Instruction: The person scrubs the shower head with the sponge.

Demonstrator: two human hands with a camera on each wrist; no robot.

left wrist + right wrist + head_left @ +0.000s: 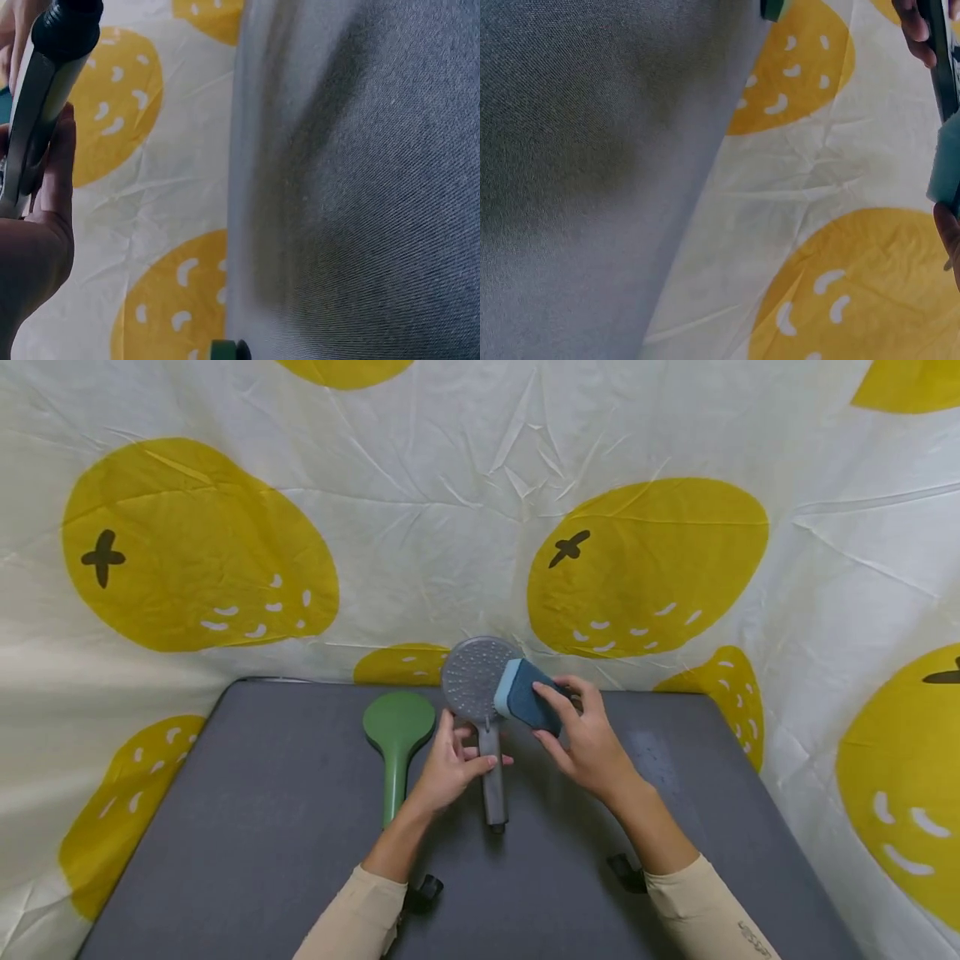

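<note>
A grey shower head (474, 678) stands tilted up over the grey table (262, 827), its round nozzle face toward me. My left hand (450, 764) grips its handle (492, 777); in the left wrist view the handle (37, 97) runs along my palm (37, 247). My right hand (588, 739) holds a blue sponge (527, 693) with a light blue edge, pressed against the right rim of the shower head's face. The right wrist view shows only the sponge's edge (946, 169) and a fingertip.
A green shower head (397, 735) lies flat on the table left of my left hand. A white cloth (450, 527) printed with yellow fruit hangs behind and around the table. Wrist camera straps (626, 872) sit near both sleeves.
</note>
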